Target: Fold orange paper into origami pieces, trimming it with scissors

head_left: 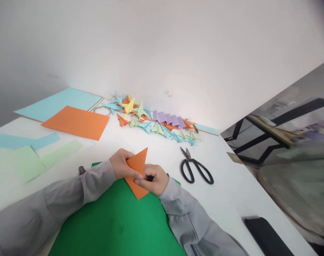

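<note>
My left hand (124,165) grips a folded orange paper (138,161) from the left, its thumb across the front. From the right, my right hand (155,180) pinches the same paper near its middle edge, thumb tip close to the left thumb. The paper has a pointed top and a pointed lower end, and hangs over a green sheet (111,220). Part of the paper is hidden behind my fingers. Black-handled scissors (190,161) lie slightly open on the white table (220,206), to the right of my hands.
Orange (76,122) and blue sheets (58,103) lie at the back left, with green paper pieces (28,163) nearer. Small folded paper shapes (156,126) line the wall. A black object (265,234) lies at the front right, near the table edge.
</note>
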The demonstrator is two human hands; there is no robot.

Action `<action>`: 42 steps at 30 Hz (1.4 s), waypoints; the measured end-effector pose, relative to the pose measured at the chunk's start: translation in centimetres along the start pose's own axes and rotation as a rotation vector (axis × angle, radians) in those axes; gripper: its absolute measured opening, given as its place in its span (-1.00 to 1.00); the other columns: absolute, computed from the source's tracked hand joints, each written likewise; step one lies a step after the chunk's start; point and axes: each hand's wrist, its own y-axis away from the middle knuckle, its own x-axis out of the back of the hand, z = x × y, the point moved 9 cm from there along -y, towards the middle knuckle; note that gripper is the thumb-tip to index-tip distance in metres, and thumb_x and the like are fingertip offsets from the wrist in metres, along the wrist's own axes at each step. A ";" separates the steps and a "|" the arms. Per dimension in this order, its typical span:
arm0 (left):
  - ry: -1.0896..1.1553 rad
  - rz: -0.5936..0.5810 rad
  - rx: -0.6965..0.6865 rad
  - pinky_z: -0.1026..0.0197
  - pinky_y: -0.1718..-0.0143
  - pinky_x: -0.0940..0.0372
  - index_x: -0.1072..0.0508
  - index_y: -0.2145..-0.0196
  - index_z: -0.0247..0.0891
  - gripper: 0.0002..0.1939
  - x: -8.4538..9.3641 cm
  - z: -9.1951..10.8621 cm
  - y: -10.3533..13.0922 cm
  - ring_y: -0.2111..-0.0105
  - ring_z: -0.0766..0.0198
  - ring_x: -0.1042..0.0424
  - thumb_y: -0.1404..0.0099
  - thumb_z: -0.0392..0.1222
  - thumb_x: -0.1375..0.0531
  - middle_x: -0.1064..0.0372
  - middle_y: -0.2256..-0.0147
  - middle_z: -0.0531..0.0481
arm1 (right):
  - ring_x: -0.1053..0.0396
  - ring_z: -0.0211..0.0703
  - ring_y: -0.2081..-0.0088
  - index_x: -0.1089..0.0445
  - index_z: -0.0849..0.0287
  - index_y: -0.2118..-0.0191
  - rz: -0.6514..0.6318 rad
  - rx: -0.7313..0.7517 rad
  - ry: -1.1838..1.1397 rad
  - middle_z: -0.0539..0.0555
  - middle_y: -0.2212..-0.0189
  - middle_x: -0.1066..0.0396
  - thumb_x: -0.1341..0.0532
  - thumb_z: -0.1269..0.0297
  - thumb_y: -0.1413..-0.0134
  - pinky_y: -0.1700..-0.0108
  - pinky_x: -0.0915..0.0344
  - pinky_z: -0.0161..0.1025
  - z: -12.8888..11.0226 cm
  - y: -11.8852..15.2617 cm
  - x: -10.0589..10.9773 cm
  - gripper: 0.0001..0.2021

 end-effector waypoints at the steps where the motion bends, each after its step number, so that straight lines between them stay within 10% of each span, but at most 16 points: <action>1: 0.010 -0.019 -0.003 0.34 0.64 -0.08 -0.43 0.66 -0.37 -0.77 -0.1 0.0 0.0 0.66 0.43 -0.19 0.31 -0.24 -0.38 -0.30 0.67 0.09 | 0.01 -0.40 0.65 -0.09 0.18 0.75 0.009 -0.002 0.003 -0.11 0.73 -0.03 -0.26 0.14 0.15 0.61 0.06 -0.36 0.0 0.0 0.1 -0.60; 16: 0.078 -0.051 -0.033 0.29 0.58 -0.18 -0.48 0.63 -0.37 -0.81 -0.5 0.0 -0.2 0.63 0.36 -0.29 0.19 -0.19 -0.35 -0.36 0.66 0.05 | 0.01 -0.37 0.61 -0.10 0.16 0.67 -0.036 -0.029 0.027 -0.11 0.70 -0.01 -0.17 0.19 0.07 0.57 0.05 -0.33 0.6 0.0 -0.2 -0.69; 35: 0.645 0.304 0.178 0.31 0.65 -0.24 -0.46 0.60 -0.39 -0.77 3.1 -1.7 -0.9 0.66 0.35 -0.33 0.24 -0.23 -0.39 -0.36 0.65 0.00 | 0.05 -0.36 0.61 0.04 0.13 0.70 -0.110 -0.021 -0.154 -0.11 0.69 0.07 -0.17 0.26 0.09 0.56 0.10 -0.32 -0.1 0.1 -0.6 -0.64; 42: 0.843 0.409 0.175 0.34 0.52 -0.33 -0.41 0.56 -0.37 -0.87 4.1 -1.7 -0.8 0.54 0.37 -0.41 0.09 -0.30 -0.31 -0.37 0.57 0.04 | 0.04 -0.39 0.63 -0.09 0.18 0.68 0.101 -0.143 -0.205 -0.13 0.72 0.01 -0.22 0.12 0.10 0.57 0.08 -0.34 1.9 0.3 0.7 -0.63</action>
